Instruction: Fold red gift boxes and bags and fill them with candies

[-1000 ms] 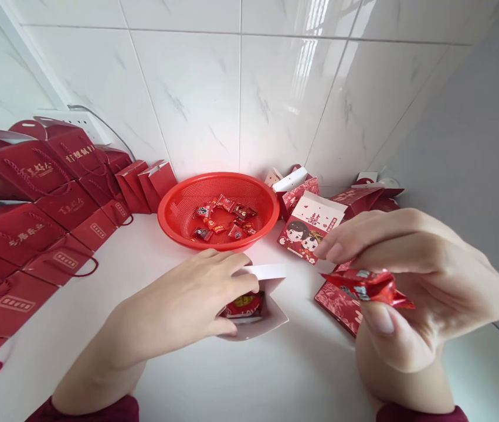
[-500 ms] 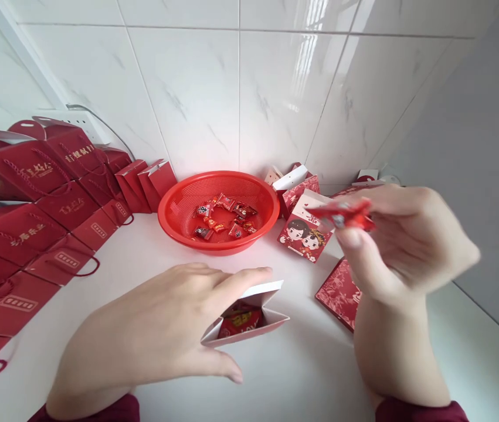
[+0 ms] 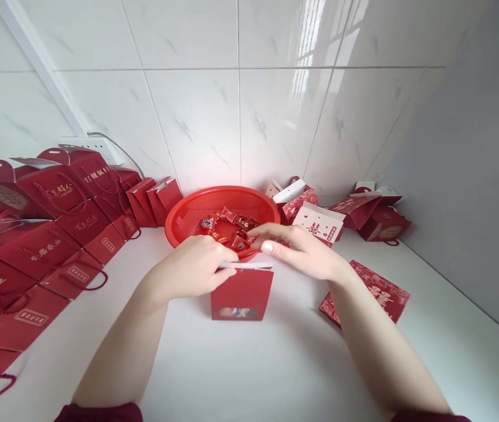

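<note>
A red paper gift box (image 3: 243, 296) stands upright on the table with its top partly open and a small window low on its front. My left hand (image 3: 190, 266) pinches its upper left edge between thumb and curled fingers. Behind it, a red plastic colander (image 3: 177, 225) holds several wrapped candies (image 3: 229, 215). My right hand (image 3: 299, 249) reaches over the colander's front right rim, fingers stretched and thumb apart, with no candy visible in it. Its fingertips are close to the candies; whether they touch one I cannot tell.
Rows of red gift boxes (image 3: 47, 252) with cord handles fill the left side. A flat patterned red box (image 3: 379, 293) lies on the right, near a white-flapped box (image 3: 319, 223). More red boxes (image 3: 381, 221) stand by the tiled wall (image 3: 192, 117).
My right hand has moved left to the colander, and the red-wrapped candy it held is no longer seen in it. The gift box now stands upright, gripped by my left hand.
</note>
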{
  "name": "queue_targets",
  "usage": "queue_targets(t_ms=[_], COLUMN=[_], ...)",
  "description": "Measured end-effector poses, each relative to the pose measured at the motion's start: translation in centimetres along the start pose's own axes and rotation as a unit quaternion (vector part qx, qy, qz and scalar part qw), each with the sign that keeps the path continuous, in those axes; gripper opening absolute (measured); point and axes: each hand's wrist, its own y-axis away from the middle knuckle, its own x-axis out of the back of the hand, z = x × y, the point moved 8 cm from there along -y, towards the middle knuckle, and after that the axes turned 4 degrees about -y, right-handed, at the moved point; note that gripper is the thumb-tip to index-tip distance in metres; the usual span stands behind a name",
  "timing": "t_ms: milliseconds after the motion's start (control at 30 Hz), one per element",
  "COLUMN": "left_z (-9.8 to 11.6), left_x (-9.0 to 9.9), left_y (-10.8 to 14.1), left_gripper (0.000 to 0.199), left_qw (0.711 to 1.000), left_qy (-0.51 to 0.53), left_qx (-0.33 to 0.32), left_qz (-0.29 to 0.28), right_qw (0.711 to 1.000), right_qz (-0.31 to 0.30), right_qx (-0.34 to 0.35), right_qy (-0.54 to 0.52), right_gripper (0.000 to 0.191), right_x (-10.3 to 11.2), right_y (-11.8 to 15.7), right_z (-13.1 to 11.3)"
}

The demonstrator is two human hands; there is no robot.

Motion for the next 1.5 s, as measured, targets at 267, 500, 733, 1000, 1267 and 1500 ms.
queue_targets(t_ms=[267, 500, 733, 1000, 1267, 1500], left_z=[-2.9, -3.9, -4.7, -4.4, -4.1, -3.2], left_x=[-2.4, -3.2, -3.5, -3.4, -3.3, -4.0], left_y=[-2.0, -2.1, -1.7, -1.9, -1.1, -1.9], left_gripper=[0.021, 0.023, 0.032, 0.033, 0.059, 0.054], left_qw=[0.989, 0.980, 0.978, 0.981, 0.921, 0.948], left_qy=[0.131, 0.160, 0.144, 0.158, 0.345, 0.272], left_qx=[0.056, 0.061, 0.089, 0.066, 0.051, 0.021], left_qz=[-0.046, -0.098, -0.118, -0.089, -0.173, -0.163], right_qw=[0.991, 0.989, 0.986, 0.984, 0.981, 0.984], right_qz=[-0.064, -0.086, -0.086, -0.075, -0.099, -0.106], right_qx=[-0.014, 0.043, 0.037, 0.032, 0.052, 0.046], right_qy=[0.118, 0.111, 0.136, 0.161, 0.157, 0.136], right_gripper=[0.015, 0.019, 0.017, 0.014, 0.018, 0.026], right_x=[-1.7, -1.7, -1.8, -1.8, -2.5, -2.6], right_y=[-0.8, -1.2, -1.0, -0.8, -0.6, -0.7], right_z=[2.4, 2.3, 2.0, 1.8, 1.0, 1.3])
